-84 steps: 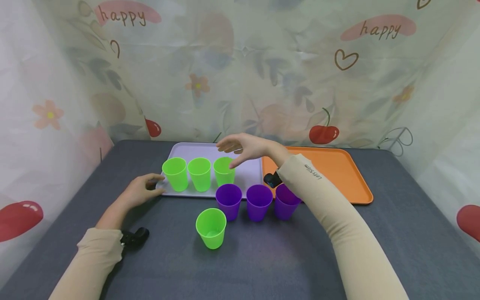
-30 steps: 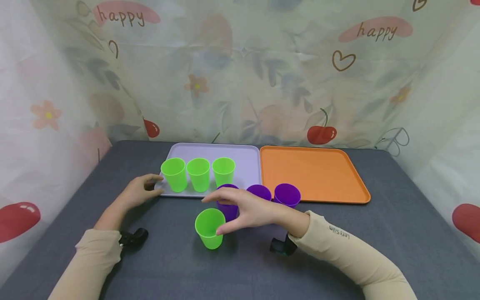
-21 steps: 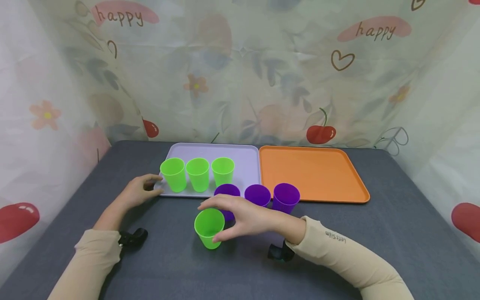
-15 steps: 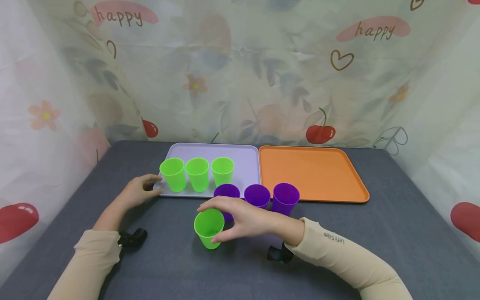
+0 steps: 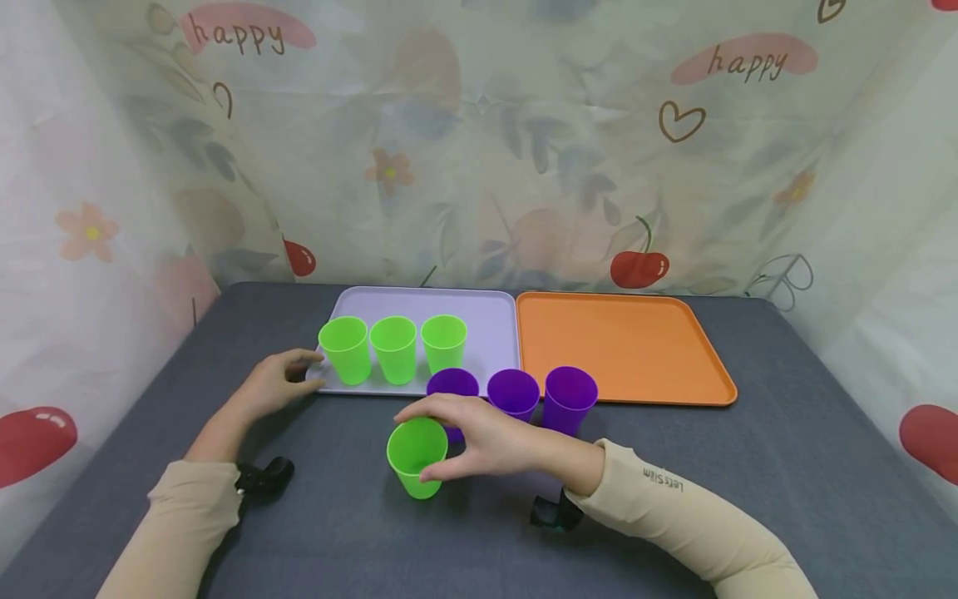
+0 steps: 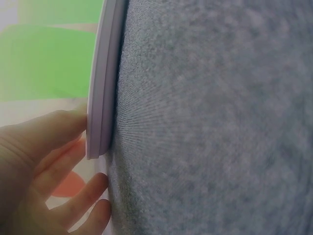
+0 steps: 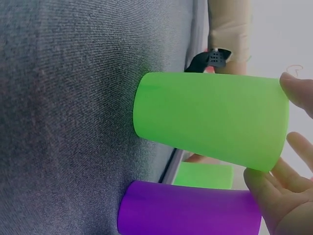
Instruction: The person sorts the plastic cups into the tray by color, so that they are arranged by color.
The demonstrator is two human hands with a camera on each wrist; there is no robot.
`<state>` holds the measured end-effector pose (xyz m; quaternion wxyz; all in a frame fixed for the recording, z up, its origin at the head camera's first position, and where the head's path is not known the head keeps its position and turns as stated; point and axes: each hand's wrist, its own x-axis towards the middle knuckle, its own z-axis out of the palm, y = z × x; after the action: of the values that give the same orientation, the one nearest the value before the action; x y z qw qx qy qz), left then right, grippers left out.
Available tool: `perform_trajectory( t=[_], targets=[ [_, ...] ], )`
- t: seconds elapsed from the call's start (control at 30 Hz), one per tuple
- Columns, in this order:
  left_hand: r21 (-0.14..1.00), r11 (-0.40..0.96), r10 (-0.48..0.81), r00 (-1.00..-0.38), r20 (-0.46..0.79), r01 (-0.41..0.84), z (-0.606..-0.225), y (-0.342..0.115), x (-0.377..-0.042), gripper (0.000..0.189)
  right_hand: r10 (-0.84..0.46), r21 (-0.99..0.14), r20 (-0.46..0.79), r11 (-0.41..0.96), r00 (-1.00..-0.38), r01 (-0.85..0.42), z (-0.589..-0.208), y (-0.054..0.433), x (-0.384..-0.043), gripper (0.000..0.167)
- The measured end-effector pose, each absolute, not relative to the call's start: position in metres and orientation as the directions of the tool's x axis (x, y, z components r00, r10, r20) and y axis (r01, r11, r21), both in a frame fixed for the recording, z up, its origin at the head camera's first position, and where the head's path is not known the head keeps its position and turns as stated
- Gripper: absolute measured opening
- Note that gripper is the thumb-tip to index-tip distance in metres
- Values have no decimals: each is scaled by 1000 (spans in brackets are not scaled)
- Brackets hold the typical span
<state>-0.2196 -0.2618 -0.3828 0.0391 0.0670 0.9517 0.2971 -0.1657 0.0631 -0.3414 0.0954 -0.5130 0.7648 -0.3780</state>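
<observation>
Green front cup [image 5: 410,453] stands upright at four o'clock from your left hand [image 5: 275,387], whose relaxed fingers touch the lilac tray [image 5: 490,337]; your nearer right hand [image 5: 482,437] pinches the cup's rim.

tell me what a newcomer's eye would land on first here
Likely the orange tray, bright at back right. Beside it, the lilac tray carries three green cups in a row, with purple cups in front. Nearer still, the right hand is curled round a fourth green cup.
</observation>
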Motion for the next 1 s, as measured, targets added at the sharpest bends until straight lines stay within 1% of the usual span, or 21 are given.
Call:
perform_trajectory(
  t=[0.33,0.57,0.77,1.0],
  targets=[
    [572,814,148,-988,-38,100,-383,-262,-220,47,-857,-664,245,193,-454,-722,-342,63,-166,57],
    [576,810,156,-987,-32,109,-384,-263,-220,47,-853,-674,240,197,-463,-712,-332,65,-165,59],
    [578,808,159,-987,-32,111,-384,-263,-220,47,-862,-660,237,195,-448,-725,-322,68,-165,58],
    [577,808,165,-986,-27,120,-383,-262,-219,46,-865,-693,256,148,-432,-706,-307,72,-165,59]
  ],
)
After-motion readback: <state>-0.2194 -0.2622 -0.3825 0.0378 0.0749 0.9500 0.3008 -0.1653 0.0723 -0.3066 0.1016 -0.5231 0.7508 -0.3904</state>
